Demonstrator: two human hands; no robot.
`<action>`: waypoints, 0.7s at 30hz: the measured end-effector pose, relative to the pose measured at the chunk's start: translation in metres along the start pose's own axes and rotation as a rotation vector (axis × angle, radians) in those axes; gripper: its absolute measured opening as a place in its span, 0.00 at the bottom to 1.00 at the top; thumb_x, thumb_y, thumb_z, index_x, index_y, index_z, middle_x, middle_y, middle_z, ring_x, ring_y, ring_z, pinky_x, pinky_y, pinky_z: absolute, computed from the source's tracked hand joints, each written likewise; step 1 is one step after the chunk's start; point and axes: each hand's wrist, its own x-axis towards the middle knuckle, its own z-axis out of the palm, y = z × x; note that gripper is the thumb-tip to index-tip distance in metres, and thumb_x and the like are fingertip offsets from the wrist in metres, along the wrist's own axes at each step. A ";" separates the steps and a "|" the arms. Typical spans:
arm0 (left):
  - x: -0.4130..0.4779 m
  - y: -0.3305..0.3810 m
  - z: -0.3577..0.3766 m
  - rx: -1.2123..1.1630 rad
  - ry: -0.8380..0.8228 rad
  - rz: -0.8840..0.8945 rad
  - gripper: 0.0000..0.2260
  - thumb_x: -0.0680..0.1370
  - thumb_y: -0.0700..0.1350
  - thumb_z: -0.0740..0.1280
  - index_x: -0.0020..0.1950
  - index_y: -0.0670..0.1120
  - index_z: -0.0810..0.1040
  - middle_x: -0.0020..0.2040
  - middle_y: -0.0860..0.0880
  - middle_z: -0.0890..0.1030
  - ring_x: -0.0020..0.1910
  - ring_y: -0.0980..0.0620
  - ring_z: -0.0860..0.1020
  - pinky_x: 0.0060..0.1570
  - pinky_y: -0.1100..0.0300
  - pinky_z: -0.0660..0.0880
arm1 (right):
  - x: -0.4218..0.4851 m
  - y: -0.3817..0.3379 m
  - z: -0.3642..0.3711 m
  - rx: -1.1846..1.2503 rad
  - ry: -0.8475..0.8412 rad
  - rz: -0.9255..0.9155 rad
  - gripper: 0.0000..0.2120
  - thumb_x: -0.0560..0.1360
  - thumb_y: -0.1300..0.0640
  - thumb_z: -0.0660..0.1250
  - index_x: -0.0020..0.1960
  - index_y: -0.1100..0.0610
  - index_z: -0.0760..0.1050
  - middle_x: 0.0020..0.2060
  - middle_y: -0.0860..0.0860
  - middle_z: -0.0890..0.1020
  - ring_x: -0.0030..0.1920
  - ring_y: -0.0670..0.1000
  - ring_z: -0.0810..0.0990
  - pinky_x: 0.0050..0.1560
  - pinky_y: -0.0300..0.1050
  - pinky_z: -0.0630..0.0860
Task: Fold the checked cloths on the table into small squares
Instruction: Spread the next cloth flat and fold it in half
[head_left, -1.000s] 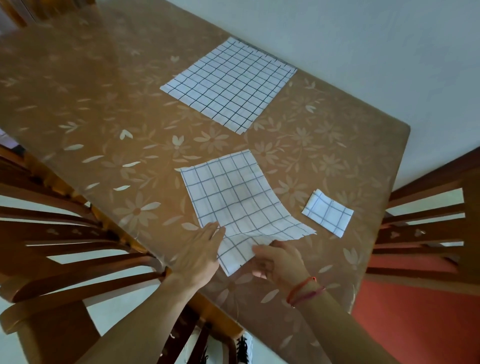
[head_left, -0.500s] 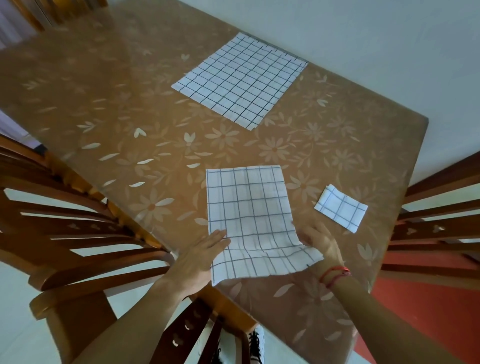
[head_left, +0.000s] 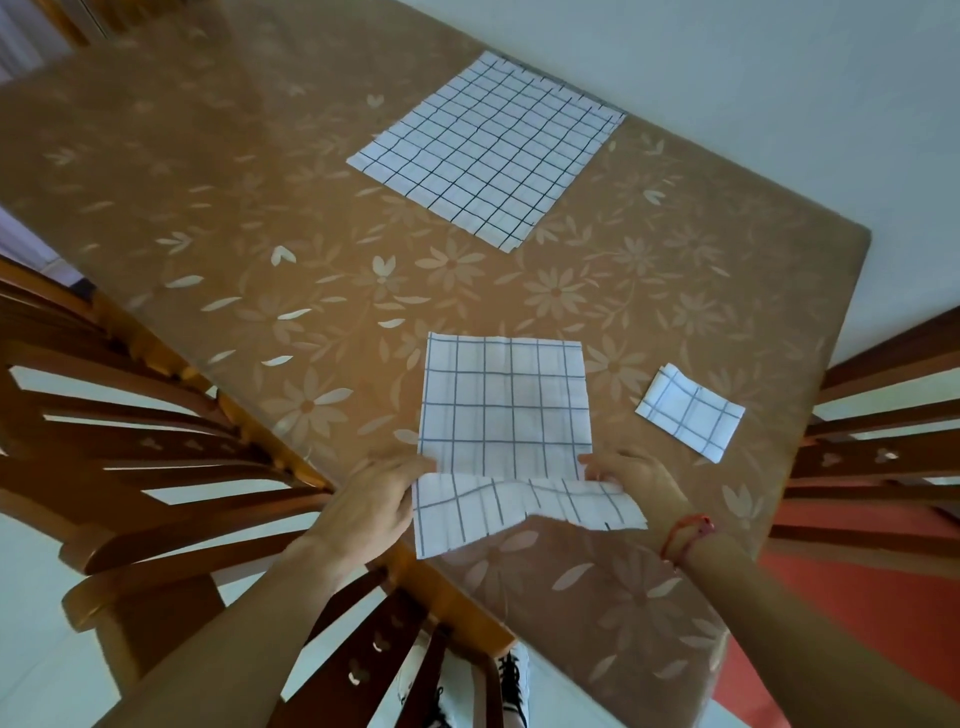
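A white checked cloth (head_left: 506, 400) lies near the table's front edge. Its near edge is lifted and curled over. My left hand (head_left: 376, 496) grips the near left corner. My right hand (head_left: 631, 475) pinches the near right corner. A small folded checked square (head_left: 688, 410) rests flat to the right of it. A larger checked cloth (head_left: 491, 148) lies spread flat at the far side of the table, near the wall.
The table (head_left: 234, 208) has a glossy brown floral cover. A wooden chair back (head_left: 130, 441) stands close at the left, another chair (head_left: 883, 441) at the right. The white wall (head_left: 779, 78) runs along the far edge.
The near cloth has been turned square to me. Both hands moved to its near corners and raised that edge off the table.
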 end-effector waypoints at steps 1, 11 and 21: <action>0.003 0.001 -0.002 -0.014 0.013 -0.016 0.09 0.80 0.43 0.64 0.57 0.52 0.79 0.52 0.58 0.82 0.52 0.59 0.79 0.52 0.58 0.77 | -0.003 0.000 -0.005 -0.113 -0.019 -0.016 0.08 0.72 0.58 0.73 0.48 0.61 0.80 0.52 0.63 0.80 0.53 0.63 0.77 0.38 0.31 0.69; 0.062 -0.001 -0.015 -0.091 0.147 -0.433 0.15 0.83 0.50 0.58 0.36 0.50 0.70 0.29 0.50 0.73 0.29 0.49 0.73 0.29 0.54 0.68 | 0.036 -0.022 -0.013 -0.432 0.309 -0.452 0.09 0.79 0.51 0.62 0.57 0.54 0.73 0.35 0.50 0.79 0.40 0.52 0.80 0.30 0.34 0.67; 0.079 0.001 -0.016 -0.199 0.166 -0.524 0.06 0.79 0.51 0.66 0.53 0.51 0.73 0.27 0.52 0.75 0.27 0.57 0.75 0.28 0.66 0.70 | 0.066 -0.030 -0.001 -0.428 0.403 -0.394 0.15 0.76 0.47 0.64 0.38 0.59 0.72 0.27 0.51 0.77 0.32 0.49 0.76 0.28 0.39 0.64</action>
